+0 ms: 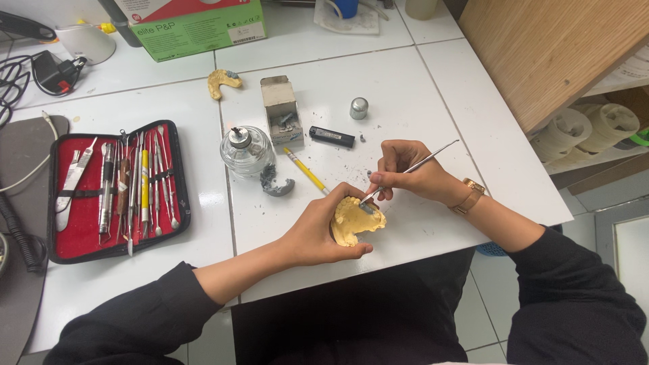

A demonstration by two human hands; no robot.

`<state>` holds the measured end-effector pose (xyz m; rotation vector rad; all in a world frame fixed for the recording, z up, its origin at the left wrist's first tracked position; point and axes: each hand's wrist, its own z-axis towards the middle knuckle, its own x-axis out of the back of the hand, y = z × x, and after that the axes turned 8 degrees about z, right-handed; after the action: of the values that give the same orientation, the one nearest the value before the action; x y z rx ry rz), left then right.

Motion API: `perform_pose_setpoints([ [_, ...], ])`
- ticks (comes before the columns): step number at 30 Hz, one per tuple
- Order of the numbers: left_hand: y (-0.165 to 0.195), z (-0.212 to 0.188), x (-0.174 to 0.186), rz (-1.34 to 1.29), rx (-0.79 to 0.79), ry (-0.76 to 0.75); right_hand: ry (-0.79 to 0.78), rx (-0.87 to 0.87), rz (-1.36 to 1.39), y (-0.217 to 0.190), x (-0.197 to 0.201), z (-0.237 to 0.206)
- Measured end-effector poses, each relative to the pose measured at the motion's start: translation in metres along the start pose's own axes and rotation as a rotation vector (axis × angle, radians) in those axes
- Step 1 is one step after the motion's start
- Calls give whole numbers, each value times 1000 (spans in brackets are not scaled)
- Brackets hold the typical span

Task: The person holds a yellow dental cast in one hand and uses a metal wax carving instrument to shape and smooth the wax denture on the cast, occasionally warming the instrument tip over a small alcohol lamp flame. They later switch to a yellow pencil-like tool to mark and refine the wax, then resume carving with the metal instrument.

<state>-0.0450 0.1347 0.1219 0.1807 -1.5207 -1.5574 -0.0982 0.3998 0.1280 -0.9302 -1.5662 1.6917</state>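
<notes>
Left hand (318, 233) cups yellow dental cast (356, 221) at near tabletop (405, 88) edge. Right hand (405, 177) pinches thin metal carving tool (412, 167), tip on cast. Beyond: yellow pencil (305, 170), glass spirit lamp (246, 150), red instrument case (115, 189) left.

Matt, chalky yellow plaster cast (357, 222); thin shiny metal tool (412, 167) above it; glossy white tiled worktop (399, 88) beneath; left, clear glass burner (246, 151), probably.
</notes>
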Motion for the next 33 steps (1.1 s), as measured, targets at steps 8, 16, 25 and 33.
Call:
perform_pose_setpoints([
  [8,2,3,1,45,24,-19,-2,25,-21,-6,-3,-3],
  [16,6,3,2,10,53,-1,69,-16,-22,-16,-3,-5],
  [25,10,6,1,126,100,9,-98,104,-269,-23,-14,-14],
  [33,8,4,1,206,60,12,-125,133,-409,-22,-20,-14],
])
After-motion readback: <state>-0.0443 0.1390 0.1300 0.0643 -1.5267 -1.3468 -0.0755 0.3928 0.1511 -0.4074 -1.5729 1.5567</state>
